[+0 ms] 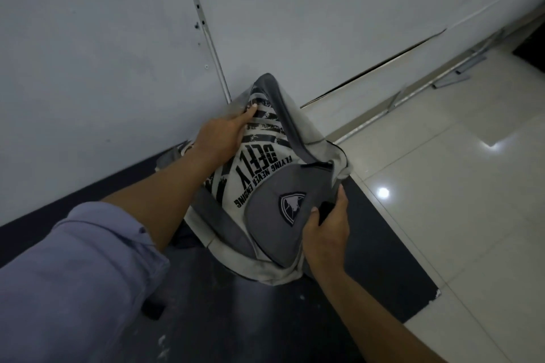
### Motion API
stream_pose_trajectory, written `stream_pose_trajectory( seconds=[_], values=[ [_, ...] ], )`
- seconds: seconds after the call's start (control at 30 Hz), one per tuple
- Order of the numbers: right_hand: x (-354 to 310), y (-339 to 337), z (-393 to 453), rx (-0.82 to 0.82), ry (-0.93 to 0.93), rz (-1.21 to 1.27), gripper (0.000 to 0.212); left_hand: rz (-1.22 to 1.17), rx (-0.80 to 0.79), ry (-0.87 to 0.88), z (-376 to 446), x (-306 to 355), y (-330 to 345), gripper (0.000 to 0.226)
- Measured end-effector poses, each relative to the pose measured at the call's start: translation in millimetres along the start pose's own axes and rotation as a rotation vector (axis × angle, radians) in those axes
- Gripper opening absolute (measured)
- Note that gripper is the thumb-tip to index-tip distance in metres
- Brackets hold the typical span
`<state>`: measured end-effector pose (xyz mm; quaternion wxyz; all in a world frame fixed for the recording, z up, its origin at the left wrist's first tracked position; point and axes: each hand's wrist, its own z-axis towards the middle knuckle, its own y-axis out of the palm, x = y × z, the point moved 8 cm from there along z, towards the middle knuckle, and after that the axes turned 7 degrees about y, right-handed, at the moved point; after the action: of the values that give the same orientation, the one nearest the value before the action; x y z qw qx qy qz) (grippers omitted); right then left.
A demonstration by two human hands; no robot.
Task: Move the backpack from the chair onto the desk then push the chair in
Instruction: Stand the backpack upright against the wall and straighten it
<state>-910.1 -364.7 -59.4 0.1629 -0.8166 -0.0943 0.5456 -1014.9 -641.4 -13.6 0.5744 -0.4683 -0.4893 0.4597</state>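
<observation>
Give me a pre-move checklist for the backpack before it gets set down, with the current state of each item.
1. Left hand has a grip on the backpack: ok, fingers pinch its upper printed panel.
2. Right hand has a grip: ok, closed on the lower edge beside the grey pocket.
3. Backpack off the chair: cannot tell, no chair is recognisable in view.
4. Desk surface located: cannot tell, only a dark surface lies beneath the bag.
5. Straps free: cannot tell, a grey strap runs under the bag.
6. Wall panel clearance: not ok, the bag's top is right against it.

A dark mat (389, 268) lies on the glossy white tiled floor (460, 186).
</observation>
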Motion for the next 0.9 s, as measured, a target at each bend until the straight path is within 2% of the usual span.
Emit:
stream_pose_trajectory(
  seconds=[0.13,0.23,0.37,0.47,0.57,0.67,0.8,0.9],
  values=[
    [4,13,0,0.009,0.008,0.003,0.066,-0.004,0.048,0.031,18,-7,5,0.050],
    [4,23,-1,-0.005,0.018,-0.056,0.071,-0.015,0.008,0.016,30,-12,6,0.051],
    [-4,23,-1,-0.045,-0.062,-0.403,0.086,-0.059,-0.011,-0.019,17,-12,1,0.056],
    [-23,20,0,-0.067,-0.226,-0.657,0.096,-0.030,0.090,-0.039,-9,-4,-13,0.054],
    [-49,26,1,-0.122,-0.408,-0.779,0.090,-0.032,0.287,-0.073,-48,7,-32,0.044],
    [-67,46,-8,-0.279,-0.537,-0.754,0.078,-0.059,0.390,-0.251,-99,3,-39,0.037],
    [-80,77,-26,-0.463,-0.649,-0.686,0.070,-0.128,0.432,-0.580,-176,-14,-35,0.030],
    [-83,104,-40,-0.560,-0.693,-0.670,0.069,-0.237,0.419,-0.849,-228,-30,-25,0.034]
  ],
)
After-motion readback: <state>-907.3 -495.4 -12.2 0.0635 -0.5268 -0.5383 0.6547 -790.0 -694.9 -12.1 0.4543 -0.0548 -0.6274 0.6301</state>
